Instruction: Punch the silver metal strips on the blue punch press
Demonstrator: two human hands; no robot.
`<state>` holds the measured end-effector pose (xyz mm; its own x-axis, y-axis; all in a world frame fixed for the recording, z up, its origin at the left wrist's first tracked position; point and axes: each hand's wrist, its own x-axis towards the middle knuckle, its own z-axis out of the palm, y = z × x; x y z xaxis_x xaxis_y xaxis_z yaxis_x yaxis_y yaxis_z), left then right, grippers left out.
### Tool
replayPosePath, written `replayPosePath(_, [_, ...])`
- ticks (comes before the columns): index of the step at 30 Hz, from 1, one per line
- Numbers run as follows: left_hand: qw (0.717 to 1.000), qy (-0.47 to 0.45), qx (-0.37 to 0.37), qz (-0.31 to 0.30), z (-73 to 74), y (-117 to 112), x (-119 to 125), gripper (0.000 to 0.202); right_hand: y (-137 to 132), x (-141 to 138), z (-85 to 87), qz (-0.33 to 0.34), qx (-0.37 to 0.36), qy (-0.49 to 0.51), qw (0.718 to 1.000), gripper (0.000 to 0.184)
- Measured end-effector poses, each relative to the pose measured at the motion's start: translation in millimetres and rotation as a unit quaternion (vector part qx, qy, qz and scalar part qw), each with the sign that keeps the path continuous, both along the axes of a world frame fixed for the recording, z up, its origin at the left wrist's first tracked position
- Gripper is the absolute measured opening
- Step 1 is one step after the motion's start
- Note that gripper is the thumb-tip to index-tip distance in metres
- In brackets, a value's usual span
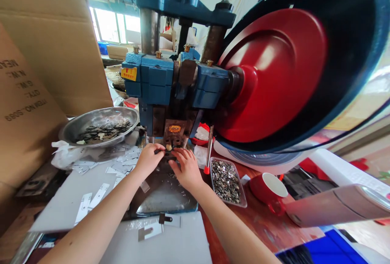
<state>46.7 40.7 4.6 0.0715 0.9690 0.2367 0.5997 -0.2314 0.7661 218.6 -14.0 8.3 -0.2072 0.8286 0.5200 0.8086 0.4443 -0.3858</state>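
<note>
A blue bench press (157,77) stands in front of me, and both my hands are at its die area. My left hand (149,160) is closed, thumb and fingers pinched at the left of the die; what they hold is too small and hidden to make out. My right hand (188,170) reaches to the die's right side with its fingers stretched out and the thumb apart. Between my fingertips sits a small pale round knob (168,147) at the foot of the ram. Below my hands lies the dark metal press bed (164,199), sprinkled with tiny bits.
A steel bowl (68,136) of flat metal pieces stands left, beside scattered metal plates (99,195). Cut plates (150,231) lie in front. On the right are a clear tub (243,199) of small metal bits, a red mug (262,189), a tumbler (332,207) and a large red flywheel (283,81).
</note>
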Motion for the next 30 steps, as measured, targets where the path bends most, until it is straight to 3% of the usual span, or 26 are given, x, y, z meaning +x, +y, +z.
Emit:
replayPosePath(3, [0.999, -0.009, 0.012, 0.035, 2.3, -5, -9, 0.022, -9, 12, -12.3, -0.043, -0.036, 0.173, 0.983, 0.025])
replayPosePath(7, [0.998, -0.008, 0.032, 0.052, 6.6, -25, -24, 0.025, -34, 31, -22.4, -0.105, -0.129, 0.39, 0.906, 0.032])
replayPosePath(9, [0.998, 0.007, 0.049, 0.028, 6.8, -37, -26, 0.023, -48, 38, -21.9, -0.106, -0.141, 0.448, 0.876, 0.037])
replayPosePath(13, [0.991, 0.086, 0.103, -0.022, 3.0, -53, -24, 0.022, -64, 42, -18.0, -0.077, -0.124, 0.518, 0.843, 0.045])
replayPosePath(19, [0.983, 0.14, 0.12, -0.019, -0.4, -54, -21, 0.025, -63, 41, -16.8, -0.069, -0.128, 0.52, 0.841, 0.047])
replayPosePath(30, [0.983, 0.103, 0.152, -0.001, -4.7, -55, -23, 0.02, -61, 43, -14.6, -0.065, -0.139, 0.511, 0.846, 0.051])
